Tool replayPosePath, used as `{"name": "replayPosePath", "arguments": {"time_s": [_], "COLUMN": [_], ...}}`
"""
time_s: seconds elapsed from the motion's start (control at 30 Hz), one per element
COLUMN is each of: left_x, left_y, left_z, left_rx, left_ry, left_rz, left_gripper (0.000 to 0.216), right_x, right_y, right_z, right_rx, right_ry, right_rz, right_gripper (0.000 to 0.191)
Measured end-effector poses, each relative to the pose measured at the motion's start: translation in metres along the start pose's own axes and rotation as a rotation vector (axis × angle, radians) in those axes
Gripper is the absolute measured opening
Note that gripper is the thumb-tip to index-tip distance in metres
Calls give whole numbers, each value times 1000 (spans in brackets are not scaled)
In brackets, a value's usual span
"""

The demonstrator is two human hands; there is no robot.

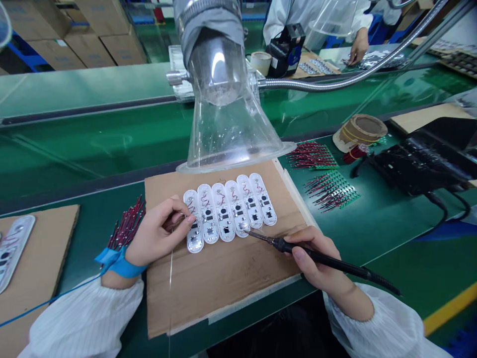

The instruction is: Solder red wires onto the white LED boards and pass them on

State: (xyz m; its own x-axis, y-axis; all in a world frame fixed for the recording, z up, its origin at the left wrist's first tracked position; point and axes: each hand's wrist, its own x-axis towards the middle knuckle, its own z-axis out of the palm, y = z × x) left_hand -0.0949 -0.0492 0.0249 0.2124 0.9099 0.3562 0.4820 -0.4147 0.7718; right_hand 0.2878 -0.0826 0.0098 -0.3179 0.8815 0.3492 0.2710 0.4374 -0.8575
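Observation:
A row of several white oblong circuit boards (228, 211) lies on a brown cardboard sheet (223, 278). My right hand (316, 258) is closed around a black soldering iron (320, 258), whose tip touches the lower end of one board near the row's middle. My left hand (160, 236) pinches a thin solder wire (171, 268) beside the leftmost board, and the wire hangs down across the cardboard. A blue wrist strap (119, 262) circles my left wrist.
A clear fume funnel (227, 124) on a flexible hose hangs just behind the boards. Red-wired small boards (328, 191) lie to the right, more red wires (126, 226) to the left. A black soldering station (417, 164), a tape roll (359, 130), and a person in white are beyond.

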Motion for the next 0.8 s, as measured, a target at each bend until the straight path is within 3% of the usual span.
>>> {"name": "replayPosePath", "arguments": {"time_s": [0.8], "left_x": [-1], "left_y": [0], "left_z": [0], "left_rx": [16], "left_ry": [-65], "left_rz": [36], "left_gripper": [15], "right_x": [4], "right_y": [-4], "right_z": [0], "right_rx": [-82], "right_ry": [-53], "right_rz": [-31], "right_gripper": [16]}}
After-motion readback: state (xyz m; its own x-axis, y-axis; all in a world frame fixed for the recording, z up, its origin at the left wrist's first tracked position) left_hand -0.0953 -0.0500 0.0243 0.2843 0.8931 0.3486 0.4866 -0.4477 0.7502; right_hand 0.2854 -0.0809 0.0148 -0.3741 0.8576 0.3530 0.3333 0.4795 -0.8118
